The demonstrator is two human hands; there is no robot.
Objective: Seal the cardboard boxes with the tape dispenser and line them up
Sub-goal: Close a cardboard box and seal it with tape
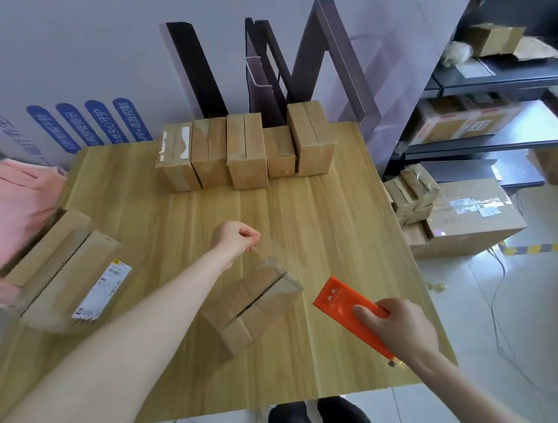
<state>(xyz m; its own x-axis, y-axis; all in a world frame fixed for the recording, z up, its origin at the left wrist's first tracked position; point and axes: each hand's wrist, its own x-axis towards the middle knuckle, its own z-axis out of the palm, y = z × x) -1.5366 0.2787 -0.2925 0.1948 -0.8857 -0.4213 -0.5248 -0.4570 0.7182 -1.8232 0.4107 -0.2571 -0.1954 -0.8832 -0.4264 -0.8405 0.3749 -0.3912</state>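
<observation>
A person looks down on a light wooden table [319,213]. The step in hand appears to be sealing. One small cardboard box [253,307] lies askew in the near middle of the table, its top seam facing up.

The left hand [237,238] sits just beyond the box, fingers curled. Thumb and forefinger pinch what looks like a strip of clear tape [265,259] running down to the box's far end (the film is faint, so this is a judgement). The right hand [400,331], to the right of the box, grips an orange tape dispenser [341,302]. Its wide end points toward the box without touching it.

The next move probably calls for laying the tape flat along the seam, pressing it down and cutting it. The box would then go to the far row.

That row of five boxes [245,151] stands side by side along the far edge, with tape visible on some. At the near left lie larger open boxes [61,271], one bearing a white label, which likely wait their turn.

A pink cloth [9,203] hangs off the left edge. Dark boards [194,68] lean on the pale wall behind, beside blue signs [91,124]. To the right stand metal shelves [490,93] loaded with cartons, and a big taped carton [471,215] rests on the tiled floor
</observation>
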